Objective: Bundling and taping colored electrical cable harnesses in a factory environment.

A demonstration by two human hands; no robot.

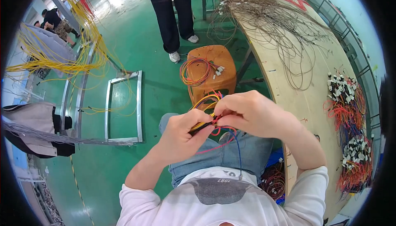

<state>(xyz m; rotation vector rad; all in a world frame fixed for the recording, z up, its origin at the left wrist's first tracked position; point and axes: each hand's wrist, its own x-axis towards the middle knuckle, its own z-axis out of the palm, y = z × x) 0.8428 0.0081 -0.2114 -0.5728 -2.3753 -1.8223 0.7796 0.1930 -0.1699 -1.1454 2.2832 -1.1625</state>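
Above my lap, my left hand is closed round a bundle of wires in yellow, black and red. My right hand pinches the same bundle close by, thumb and forefinger meeting near the left fingertips. Between the hands the strands overlap, and what exactly the right fingertips grip is partly hidden. A blue wire and a pink-red wire hang down from the bundle over my jeans. Just beyond my hands, a coil of coloured wires with white connectors lies on an orange stool.
A long wooden table runs along my right, bearing tangled brown wires and wire bundles with white connectors. To the left are a metal frame, hanging yellow wires and a jacket. A person stands beyond the stool.
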